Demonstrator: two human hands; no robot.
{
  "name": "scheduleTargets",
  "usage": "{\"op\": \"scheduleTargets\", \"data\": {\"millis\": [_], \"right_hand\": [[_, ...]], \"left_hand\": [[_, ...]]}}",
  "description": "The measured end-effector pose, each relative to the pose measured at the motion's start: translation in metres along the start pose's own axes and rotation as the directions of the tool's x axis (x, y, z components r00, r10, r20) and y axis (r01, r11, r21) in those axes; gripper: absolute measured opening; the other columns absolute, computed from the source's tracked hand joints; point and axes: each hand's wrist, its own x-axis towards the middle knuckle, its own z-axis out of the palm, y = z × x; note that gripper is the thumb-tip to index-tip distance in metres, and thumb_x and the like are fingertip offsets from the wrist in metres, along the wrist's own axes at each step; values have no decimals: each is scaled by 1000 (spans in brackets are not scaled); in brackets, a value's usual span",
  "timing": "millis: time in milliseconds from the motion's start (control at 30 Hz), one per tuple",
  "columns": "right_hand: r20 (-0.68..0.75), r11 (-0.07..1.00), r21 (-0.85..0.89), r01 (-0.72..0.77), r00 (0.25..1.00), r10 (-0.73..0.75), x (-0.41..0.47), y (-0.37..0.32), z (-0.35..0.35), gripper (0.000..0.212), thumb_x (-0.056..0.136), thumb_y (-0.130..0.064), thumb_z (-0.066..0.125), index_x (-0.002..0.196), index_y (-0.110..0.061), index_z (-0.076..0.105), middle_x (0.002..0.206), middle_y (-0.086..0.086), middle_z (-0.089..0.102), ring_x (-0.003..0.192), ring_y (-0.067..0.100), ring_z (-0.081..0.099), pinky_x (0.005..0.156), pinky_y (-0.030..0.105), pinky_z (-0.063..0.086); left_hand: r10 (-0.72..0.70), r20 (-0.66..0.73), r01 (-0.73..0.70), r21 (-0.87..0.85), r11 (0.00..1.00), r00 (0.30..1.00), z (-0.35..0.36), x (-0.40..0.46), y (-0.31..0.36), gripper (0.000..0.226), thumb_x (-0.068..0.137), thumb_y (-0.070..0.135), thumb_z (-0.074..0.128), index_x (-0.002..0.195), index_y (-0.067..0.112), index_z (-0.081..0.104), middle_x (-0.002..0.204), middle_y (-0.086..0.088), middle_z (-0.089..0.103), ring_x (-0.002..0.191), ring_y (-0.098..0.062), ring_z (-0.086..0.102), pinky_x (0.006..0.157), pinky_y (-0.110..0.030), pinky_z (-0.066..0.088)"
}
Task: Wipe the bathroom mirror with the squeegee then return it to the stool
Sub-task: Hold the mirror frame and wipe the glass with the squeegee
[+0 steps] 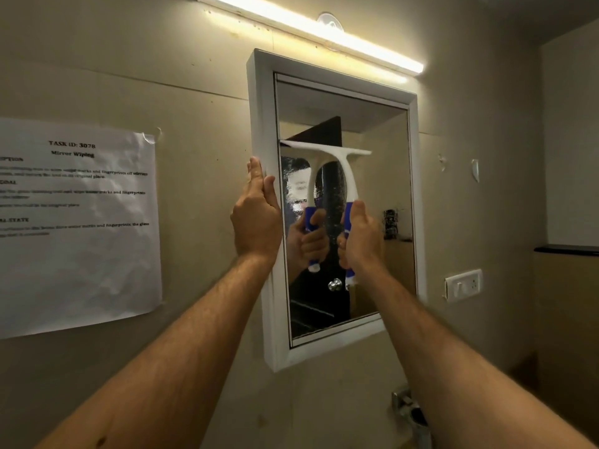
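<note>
White-bladed squeegee (pixel 337 170) lies against the mirror (pixel 379 189) glass near mid-height, its blue handle wrapped in the right hand (pixel 359 238)'s grip while the left hand (pixel 256 218) steadies the white frame, so wiping looks underway, lower glass and the unseen stool remaining.

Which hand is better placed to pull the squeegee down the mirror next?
The right hand: it already grips the squeegee handle, blade on the mirror. The left hand rests on the frame.

squeegee (pixel 337 163) | white, blue handle | blade on mirror (pixel 372 131) (white-framed)
</note>
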Motion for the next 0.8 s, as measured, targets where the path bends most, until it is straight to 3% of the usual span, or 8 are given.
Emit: {"op": "scheduleTargets", "data": {"millis": [67, 167, 300, 367, 467, 533, 600, 800], "right_hand": [[-56, 999, 19, 44, 997, -43, 22, -1, -5, 45, 100, -52, 31, 86, -17, 55, 66, 7, 49, 49, 11, 43, 47, 25, 38], [-70, 998, 6, 64, 996, -63, 41, -19, -5, 42, 102, -46, 32, 90, -14, 58, 62, 1, 51, 43, 10, 42, 41, 25, 36], [-51, 997, -51, 62, 997, -65, 32, -12, -3, 45, 102, -48, 29, 94, -13, 56, 68, 6, 47, 50, 11, 40, 47, 26, 36], [-18, 999, -12, 35, 999, -35, 15, 4, -4, 48, 103, -46, 27, 81, -11, 50, 65, 15, 36, 56, 7, 34, 56, 21, 35], [-54, 997, -42, 70, 996, -72, 0, 32, -5, 52, 87, -69, 27, 79, -26, 55, 69, 14, 45, 61, 16, 41, 67, 39, 40], [-72, 995, -74, 62, 995, -68, 4, 35, -6, 49, 83, -70, 27, 83, -29, 55, 72, 7, 50, 59, 18, 44, 64, 39, 40], [-82, 996, -71, 48, 995, -54, 11, 20, -5, 45, 92, -62, 29, 87, -26, 55, 71, 4, 50, 56, 15, 43, 57, 35, 39], [-79, 995, -73, 73, 994, -78, 32, -4, 0, 44, 101, -52, 28, 89, -19, 54, 71, 3, 50, 54, 14, 42, 48, 28, 38]], "left_hand": [[-20, -5, 20, -1, 1000, 1000, 0, -3, 0, 49, 104, 37, 38, 149, 18, 32, 139, -8, 55, 103, -19, 67, 89, -32, 56], [-16, -15, 16, 5, 1000, 1000, -1, -6, -1, 50, 103, 37, 38, 149, 17, 34, 138, -8, 56, 101, -18, 67, 89, -32, 57], [2, -3, -2, -3, 1000, 1000, -3, -8, -2, 50, 103, 37, 37, 149, 17, 34, 141, -6, 52, 106, -16, 65, 91, -29, 55], [1, 2, -1, -18, 1000, 1000, -4, -10, -3, 50, 103, 37, 37, 148, 17, 34, 141, -8, 53, 99, -8, 63, 86, -25, 56], [-15, 14, 15, -50, 999, 1000, -5, -14, -4, 54, 100, 44, 32, 148, 18, 35, 129, -13, 62, 83, -14, 67, 75, -30, 60], [-25, 20, 26, -63, 998, 1000, -5, -17, -6, 57, 99, 46, 30, 148, 18, 34, 131, -11, 62, 86, -23, 68, 76, -38, 61], [-30, 14, 31, -61, 998, 999, -5, -19, -6, 54, 101, 44, 31, 148, 18, 35, 131, -11, 61, 91, -26, 68, 78, -41, 60], [-15, 21, 17, -57, 998, 1000, -8, -28, -7, 48, 104, 36, 36, 148, 17, 36, 147, 0, 45, 108, -20, 65, 87, -40, 59]]}}
